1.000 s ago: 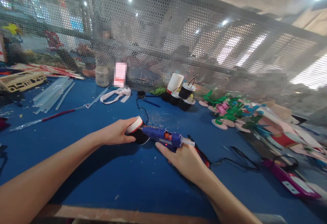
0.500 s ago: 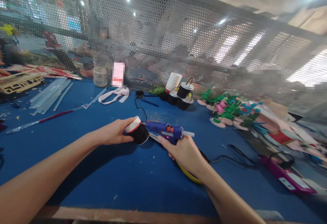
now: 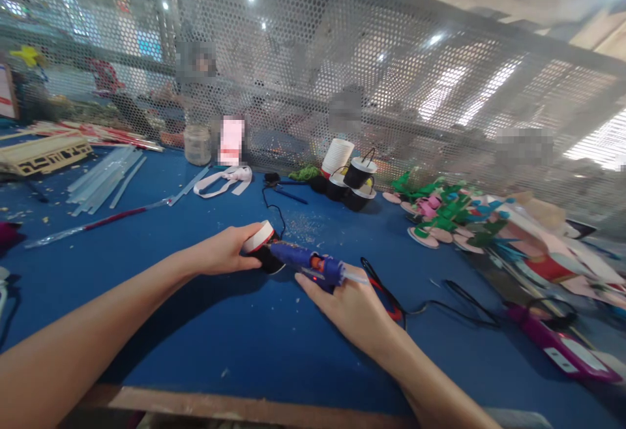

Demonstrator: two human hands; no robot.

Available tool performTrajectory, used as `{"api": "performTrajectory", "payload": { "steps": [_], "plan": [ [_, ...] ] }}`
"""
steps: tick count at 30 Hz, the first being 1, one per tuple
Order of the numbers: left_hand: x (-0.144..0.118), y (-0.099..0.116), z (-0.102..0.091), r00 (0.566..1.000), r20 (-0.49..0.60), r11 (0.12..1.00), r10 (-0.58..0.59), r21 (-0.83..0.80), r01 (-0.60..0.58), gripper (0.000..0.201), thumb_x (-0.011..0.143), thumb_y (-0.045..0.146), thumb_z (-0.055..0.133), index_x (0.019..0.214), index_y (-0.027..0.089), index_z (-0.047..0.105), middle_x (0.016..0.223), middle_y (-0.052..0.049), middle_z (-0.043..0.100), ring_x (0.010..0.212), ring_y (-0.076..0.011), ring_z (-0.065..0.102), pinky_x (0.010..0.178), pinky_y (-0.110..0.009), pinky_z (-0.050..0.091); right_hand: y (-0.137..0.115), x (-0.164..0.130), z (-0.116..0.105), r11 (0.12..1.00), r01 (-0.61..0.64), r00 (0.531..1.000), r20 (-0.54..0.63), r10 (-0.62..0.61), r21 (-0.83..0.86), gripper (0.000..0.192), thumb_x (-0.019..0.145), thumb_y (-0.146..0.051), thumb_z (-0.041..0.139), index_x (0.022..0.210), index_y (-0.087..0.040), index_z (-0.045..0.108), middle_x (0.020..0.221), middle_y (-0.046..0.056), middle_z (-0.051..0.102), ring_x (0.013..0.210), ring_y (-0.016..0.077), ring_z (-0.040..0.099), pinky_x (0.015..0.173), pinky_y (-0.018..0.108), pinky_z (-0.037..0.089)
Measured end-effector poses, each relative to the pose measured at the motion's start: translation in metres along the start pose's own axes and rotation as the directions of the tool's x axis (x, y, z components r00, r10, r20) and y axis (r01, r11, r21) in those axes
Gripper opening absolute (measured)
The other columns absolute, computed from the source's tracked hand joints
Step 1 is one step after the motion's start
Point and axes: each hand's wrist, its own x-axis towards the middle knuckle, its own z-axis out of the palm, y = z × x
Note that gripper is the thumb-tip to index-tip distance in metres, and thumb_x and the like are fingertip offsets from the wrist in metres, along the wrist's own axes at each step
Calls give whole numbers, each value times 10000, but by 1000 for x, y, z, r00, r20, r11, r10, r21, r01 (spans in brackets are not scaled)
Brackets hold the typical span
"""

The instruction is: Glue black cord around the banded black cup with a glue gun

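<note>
Left hand (image 3: 227, 250) clamped on a black-wrapped cup (image 3: 267, 258) over the blue table (image 3: 244, 338), its tilt likely presenting the side to the glue gun (image 3: 306, 260) at three o'clock, clasped by the right hand (image 3: 353, 306); tip contact cannot be told

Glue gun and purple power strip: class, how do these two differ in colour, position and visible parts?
Colour: the glue gun is mainly blue with an orange part; the power strip is purple with white panels.
Position: the glue gun is held in the right hand; the power strip lies unheld farther right.
Parts: a clear stick pokes from the glue gun's back; the power strip shows none.
Shared: both show a small red light.
</note>
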Motion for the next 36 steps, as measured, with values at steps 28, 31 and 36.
{"api": "performTrajectory", "payload": {
  "steps": [28, 31, 36],
  "plan": [
    [-2, -1, -1, 1000, 13, 1000, -21, 15, 20, 402, 695, 274, 549, 1069, 160, 451, 873, -45, 626, 739, -173, 561, 626, -227, 377, 11, 13, -6, 950, -289, 957, 27, 288, 117, 279, 721, -403, 499, 544, -187, 490, 325, -49, 432, 274, 96, 415, 304, 215, 358],
    [-2, 0, -2, 999, 17, 999, -31, 12, 31, 419, 692, 272, 551, 1082, 164, 441, 896, -49, 626, 765, -181, 566, 638, -231, 382, 11, 13, -4, 949, -280, 960, 26, 279, 148, 266, 721, -398, 502, 564, -183, 497, 324, -54, 428, 274, 91, 408, 302, 209, 358],
    [-2, 0, -1, 998, 24, 999, -51, 13, 51, 409, 688, 280, 556, 1062, 157, 444, 893, -54, 625, 762, -188, 569, 635, -243, 389, 5, 10, -7, 943, -288, 957, 85, 278, 166, 245, 728, -393, 496, 607, -181, 523, 332, -63, 420, 282, 87, 413, 298, 197, 352]
  ]
}}
